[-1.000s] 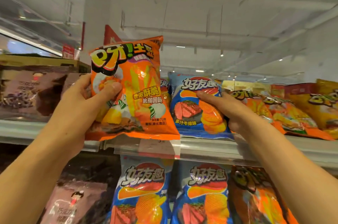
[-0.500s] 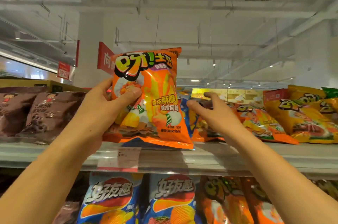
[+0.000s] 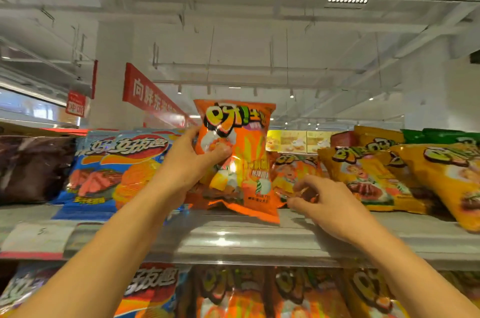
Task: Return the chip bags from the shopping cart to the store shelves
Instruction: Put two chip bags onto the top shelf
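My left hand (image 3: 187, 164) grips an orange chip bag (image 3: 249, 151) by its left side, thumb on the front. The bag stands upright with its bottom edge on the top shelf (image 3: 233, 237), in front of another orange bag (image 3: 291, 169) that lies tilted back. My right hand (image 3: 330, 203) is at the lower right of the held bag, fingers curled, and seems to pinch the lower edge of the lying orange bag. A blue chip bag (image 3: 117, 169) lies on the shelf to the left. No shopping cart is in view.
Yellow chip bags (image 3: 368, 177) fill the shelf to the right, with green bags (image 3: 441, 136) behind them. Dark brown bags (image 3: 31, 164) lie at the far left. More blue and orange bags (image 3: 233, 291) hang on the shelf below. A red sign (image 3: 148, 91) hangs behind.
My left hand has carried the orange bag right and set its bottom on the shelf. My right hand left the blue bag, moved right and curled at the lying orange bag's edge.
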`<state>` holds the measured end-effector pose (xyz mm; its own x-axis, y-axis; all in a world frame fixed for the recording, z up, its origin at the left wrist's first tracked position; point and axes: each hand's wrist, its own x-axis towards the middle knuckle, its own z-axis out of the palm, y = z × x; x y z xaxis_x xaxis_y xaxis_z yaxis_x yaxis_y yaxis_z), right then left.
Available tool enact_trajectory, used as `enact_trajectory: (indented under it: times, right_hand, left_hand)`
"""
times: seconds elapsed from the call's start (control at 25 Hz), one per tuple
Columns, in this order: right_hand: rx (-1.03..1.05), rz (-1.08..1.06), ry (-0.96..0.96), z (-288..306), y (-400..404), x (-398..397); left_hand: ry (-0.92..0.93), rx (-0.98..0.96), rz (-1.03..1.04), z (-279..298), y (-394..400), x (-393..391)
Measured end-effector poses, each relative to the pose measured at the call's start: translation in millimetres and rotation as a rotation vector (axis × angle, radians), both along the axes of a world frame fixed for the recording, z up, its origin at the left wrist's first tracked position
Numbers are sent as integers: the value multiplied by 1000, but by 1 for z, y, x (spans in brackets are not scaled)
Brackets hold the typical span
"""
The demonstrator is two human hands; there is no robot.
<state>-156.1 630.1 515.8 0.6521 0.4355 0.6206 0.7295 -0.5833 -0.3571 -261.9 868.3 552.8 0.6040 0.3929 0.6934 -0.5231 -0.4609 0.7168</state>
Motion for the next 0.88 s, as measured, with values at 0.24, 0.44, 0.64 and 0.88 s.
enact_trajectory:
  times: [0.24, 0.44, 0.64, 0.88]
  right_hand:
    - [-110, 253, -22, 0, -5, 3]
    - [-268, 306, -85, 1, -4, 2]
    - [-234, 352, -32, 0, -3, 4]
    - [-211, 270, -34, -4, -3, -3]
  left_hand:
    - [273, -76, 0, -15, 4, 28]
    - [347, 19, -1, -11, 0, 21]
    - [210, 554, 487, -17, -8, 19]
    - [230, 864, 412, -26, -12, 15]
